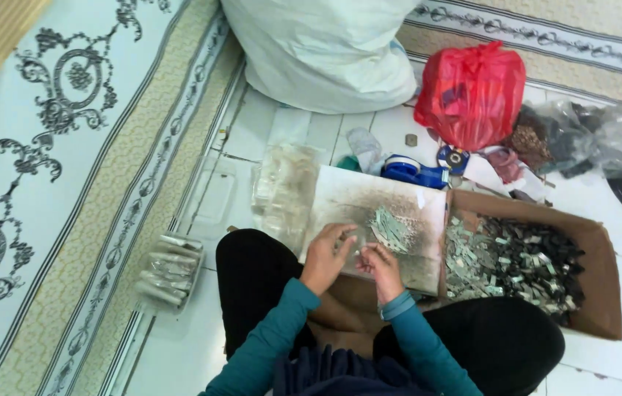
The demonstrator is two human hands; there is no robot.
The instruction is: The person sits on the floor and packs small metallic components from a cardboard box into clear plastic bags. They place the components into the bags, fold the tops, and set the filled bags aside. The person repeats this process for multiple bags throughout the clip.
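Fingers of both hands meet over a grey board, pinching something too small to make out.

The left hand [324,255] and right hand [378,265] work just below a small heap of metal strips [391,227] on the board [347,196]. Beside it, a cardboard box [595,293] holds many more strips; a red plastic bag [472,92] and a blue tape dispenser [408,171] lie beyond on the tiled floor [179,352].

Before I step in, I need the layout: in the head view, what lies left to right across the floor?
Patterned rug → clear packets → left hand → right hand → cardboard box of metal bits.
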